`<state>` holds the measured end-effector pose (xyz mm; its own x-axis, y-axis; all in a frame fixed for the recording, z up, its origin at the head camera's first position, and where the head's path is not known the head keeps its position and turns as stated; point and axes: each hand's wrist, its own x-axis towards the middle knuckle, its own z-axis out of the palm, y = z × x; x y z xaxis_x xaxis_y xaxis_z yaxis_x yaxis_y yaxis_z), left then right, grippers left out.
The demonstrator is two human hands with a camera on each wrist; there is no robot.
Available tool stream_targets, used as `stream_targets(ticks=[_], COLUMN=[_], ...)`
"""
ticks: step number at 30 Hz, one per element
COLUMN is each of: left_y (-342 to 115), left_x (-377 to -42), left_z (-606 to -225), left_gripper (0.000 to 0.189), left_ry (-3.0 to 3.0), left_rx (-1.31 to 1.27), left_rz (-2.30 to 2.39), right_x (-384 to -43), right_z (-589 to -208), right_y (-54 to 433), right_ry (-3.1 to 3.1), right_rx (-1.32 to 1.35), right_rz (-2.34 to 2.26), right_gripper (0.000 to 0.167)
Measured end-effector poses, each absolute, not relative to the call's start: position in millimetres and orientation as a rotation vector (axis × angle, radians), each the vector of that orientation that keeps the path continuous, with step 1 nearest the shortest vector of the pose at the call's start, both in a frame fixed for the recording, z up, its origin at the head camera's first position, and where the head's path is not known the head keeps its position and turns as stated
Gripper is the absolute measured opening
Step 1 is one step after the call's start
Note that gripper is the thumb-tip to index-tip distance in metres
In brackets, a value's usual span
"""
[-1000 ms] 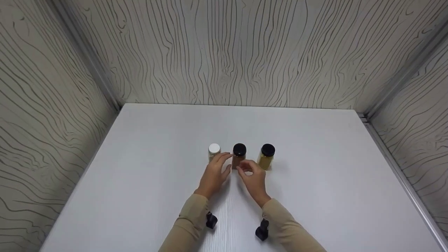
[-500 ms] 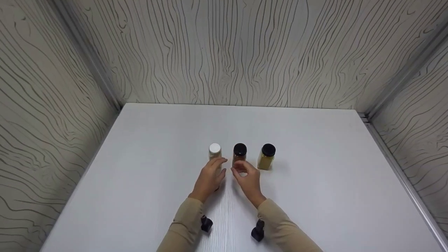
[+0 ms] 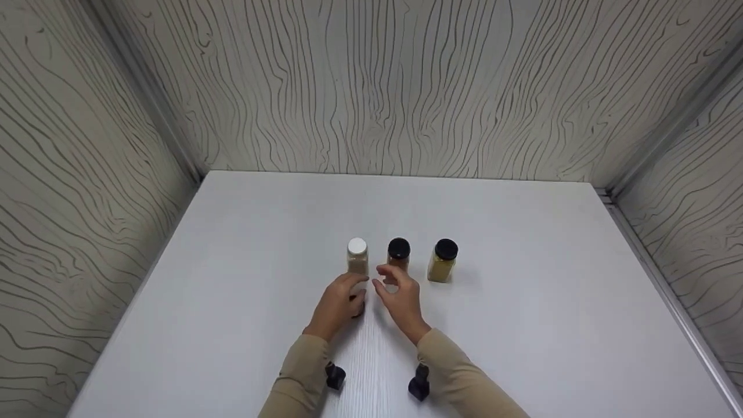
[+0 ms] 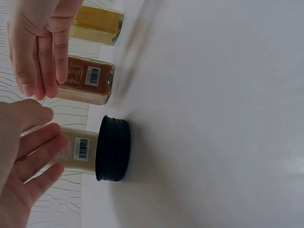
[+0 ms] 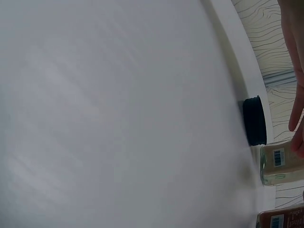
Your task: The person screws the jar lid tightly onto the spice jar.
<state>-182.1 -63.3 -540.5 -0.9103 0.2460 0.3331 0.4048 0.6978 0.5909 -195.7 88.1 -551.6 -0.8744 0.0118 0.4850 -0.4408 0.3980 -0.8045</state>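
Three square spice jars stand in a row: one with a white top and pale powder (image 3: 357, 265), a black-capped red-brown jar (image 3: 399, 248), and a black-capped yellow jar (image 3: 442, 269). A loose black lid (image 4: 113, 148) sits on the table in front of the pale jar; the head view has it partly hidden by the left thumb. My left hand (image 3: 338, 302) hovers around that lid with fingers spread and loosely bent, gripping nothing. My right hand (image 3: 401, 296) is in front of the red-brown jar, thumb and fingertips apart, holding nothing.
The white table (image 3: 522, 244) reaches back to a wall with a wood-grain pattern (image 3: 371, 87). Similar panels and metal corner rails flank it. A small black device hangs at each wrist (image 3: 335, 376).
Both hands have drawn left and toward the body. The left has backed away from the jars, uncovering the pale jar and part of the black lid. The jars look unmoved.
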Motion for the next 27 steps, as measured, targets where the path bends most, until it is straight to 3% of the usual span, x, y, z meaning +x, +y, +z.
stream_targets(ticks=[27], left_y=[-79.2], left_x=[-179.6], left_z=[-548.1], left_gripper=[0.026], left_ry=[-2.75], left_rx=[-0.577], left_rz=[-1.054], right_x=[-206.6], right_z=[-546.3], right_y=[61.6], right_ry=[-2.442], right_rx=[0.327], right_rz=[1.51], right_gripper=[0.052])
